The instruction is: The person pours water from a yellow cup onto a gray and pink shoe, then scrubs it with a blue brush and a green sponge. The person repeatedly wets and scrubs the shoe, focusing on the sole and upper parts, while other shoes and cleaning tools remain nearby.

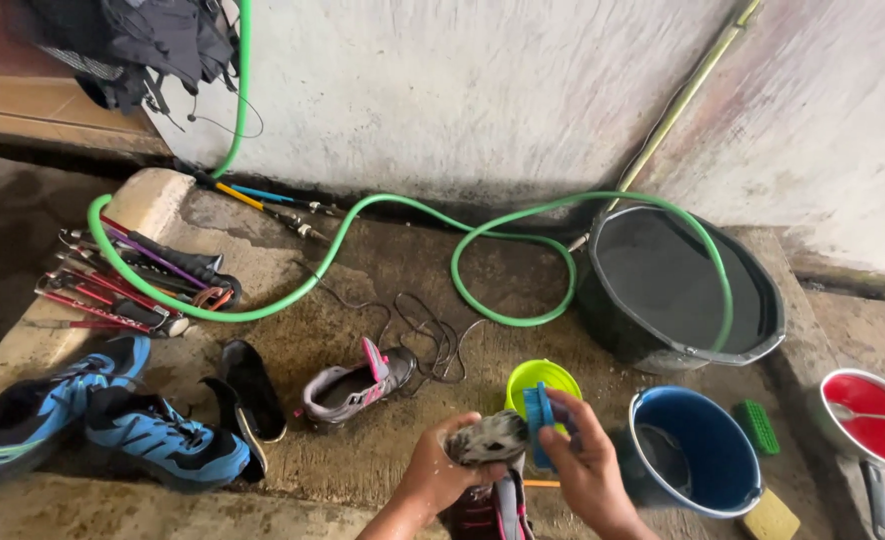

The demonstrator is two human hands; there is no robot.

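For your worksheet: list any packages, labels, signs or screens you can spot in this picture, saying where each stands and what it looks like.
None can be made out: no package, label, sign or screen shows.
The left hand holds a soapy grey and pink shoe; the right hand presses a blue brush to it.
Around them stand only bare containers: a blue bucket, a black tub, a lime-green bowl.

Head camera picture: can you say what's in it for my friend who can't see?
A left hand holds a soapy grey-pink shoe while the right hand presses a blue brush to it. Around them: blue bucket, black tub, green hose, blue sneakers.
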